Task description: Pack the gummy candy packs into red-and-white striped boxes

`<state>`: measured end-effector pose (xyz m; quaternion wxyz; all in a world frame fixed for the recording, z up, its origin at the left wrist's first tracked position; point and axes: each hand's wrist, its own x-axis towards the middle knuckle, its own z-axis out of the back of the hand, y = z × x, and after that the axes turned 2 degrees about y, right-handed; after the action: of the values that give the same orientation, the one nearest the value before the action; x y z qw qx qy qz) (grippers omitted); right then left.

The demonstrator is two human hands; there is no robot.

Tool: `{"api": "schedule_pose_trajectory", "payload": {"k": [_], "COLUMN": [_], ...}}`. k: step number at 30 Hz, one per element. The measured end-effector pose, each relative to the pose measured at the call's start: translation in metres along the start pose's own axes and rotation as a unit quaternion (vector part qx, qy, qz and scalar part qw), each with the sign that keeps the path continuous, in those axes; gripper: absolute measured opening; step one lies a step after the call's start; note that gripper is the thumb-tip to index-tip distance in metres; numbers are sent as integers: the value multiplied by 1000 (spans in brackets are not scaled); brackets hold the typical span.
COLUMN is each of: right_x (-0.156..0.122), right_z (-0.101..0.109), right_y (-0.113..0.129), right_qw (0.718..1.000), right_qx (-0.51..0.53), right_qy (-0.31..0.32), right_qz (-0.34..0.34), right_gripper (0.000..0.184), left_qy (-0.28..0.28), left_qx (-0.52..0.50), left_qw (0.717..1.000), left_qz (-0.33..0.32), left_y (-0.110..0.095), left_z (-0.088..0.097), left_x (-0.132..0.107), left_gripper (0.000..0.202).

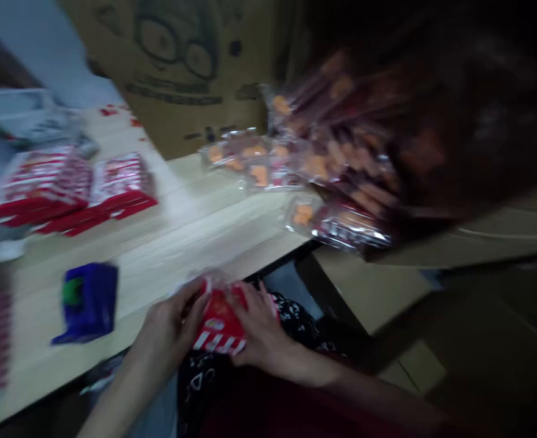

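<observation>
A small red packet (220, 319) with white stripes along its lower edge lies between my two hands at the table's front edge, above my lap. My left hand (170, 322) is closed, with thumb and fingers pinching the packet's upper left corner. Across its right side my right hand (266, 337) grips it, fingers laid over the top. Some clear plastic shows at the packet's far edge. Motion blur hides the finer detail of the fingertips.
Red-and-white striped boxes (49, 182) stand at the left on the wooden table (195, 213). Nearer is a blue block-like object (90, 301) with a green spot. Clear bags with orange pieces (314, 161) are heaped at the right, before a printed cardboard box (181, 115).
</observation>
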<state>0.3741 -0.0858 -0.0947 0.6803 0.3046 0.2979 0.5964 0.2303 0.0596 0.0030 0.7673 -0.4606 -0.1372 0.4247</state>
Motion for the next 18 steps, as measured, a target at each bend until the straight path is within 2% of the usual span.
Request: {"api": "schedule_pose_trajectory", "payload": {"k": [2,3,4,5,7,8,9,11,13,16,18], "right_x": [11,15,19,21,22,21,19,14,8,0,-5], "right_z": [11,17,21,23,17,11,4,-12,-23,-30,-31], "right_y": [1,3,6,10,19,23,26,30,31,31,31], "right_qw": [998,994,991,988,986,988,989,993,995,993,988], "right_qx": [53,89,116,136,148,141,130,104,93,112,137], "right_qy": [-44,-58,-69,-72,-70,-67,-65,-58,-33,32,67], "right_qz": [0,-7,-17,-22,-23,-18,-12,-10,-15,-7,2], "right_gripper": [137,138,140,141,138,132,126,120,132,150,147], "left_qy": [-188,-261,-308,-303,-199,-133,-103,-101,-134,-168,-162], "left_qx": [80,96,89,62,-69,-149,-215,-307,-352,-355,-351], "left_qw": [976,956,943,948,977,979,969,940,917,911,916], "left_qz": [-78,-93,-91,-71,-7,29,60,105,128,128,106], "left_y": [-7,-8,-6,-2,9,15,21,30,37,43,47], "left_z": [3,-1,-10,-22,-52,-67,-79,-92,-90,-73,-63], "left_x": [-23,-35,-48,-59,-74,-78,-79,-75,-67,-57,-54], "left_gripper": [47,58,71,82,83,81,77,79,92,112,106]}}
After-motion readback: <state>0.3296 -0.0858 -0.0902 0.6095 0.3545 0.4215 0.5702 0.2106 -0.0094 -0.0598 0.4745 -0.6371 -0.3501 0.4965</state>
